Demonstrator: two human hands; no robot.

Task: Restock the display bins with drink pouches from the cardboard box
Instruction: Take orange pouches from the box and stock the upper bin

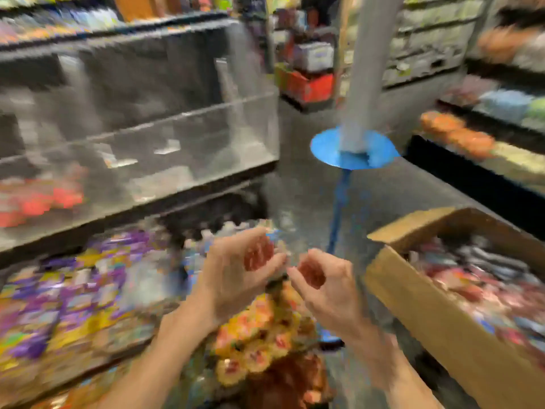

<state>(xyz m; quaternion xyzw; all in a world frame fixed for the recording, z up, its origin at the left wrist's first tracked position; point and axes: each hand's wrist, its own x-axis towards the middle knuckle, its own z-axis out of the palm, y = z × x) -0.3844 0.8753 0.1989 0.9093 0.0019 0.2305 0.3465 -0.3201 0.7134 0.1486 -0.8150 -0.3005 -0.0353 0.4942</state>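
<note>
The frame is smeared by motion. My left hand (239,273) and my right hand (324,284) hover side by side at the centre, fingers loosely curled with red nails showing, and I see nothing in either. They hang above a bin of orange and yellow drink pouches (259,329). The open cardboard box (413,296) stands to the right of my right hand, full of mixed pouches (477,278). A lower display bin (73,293) at the left holds purple and yellow pouches.
A clear acrylic bin (182,128) on the shelf above the left bins holds a few red packs at its left end. A grey pillar with a blue base (354,149) stands in the aisle ahead. Stocked shelves (460,137) line the right side.
</note>
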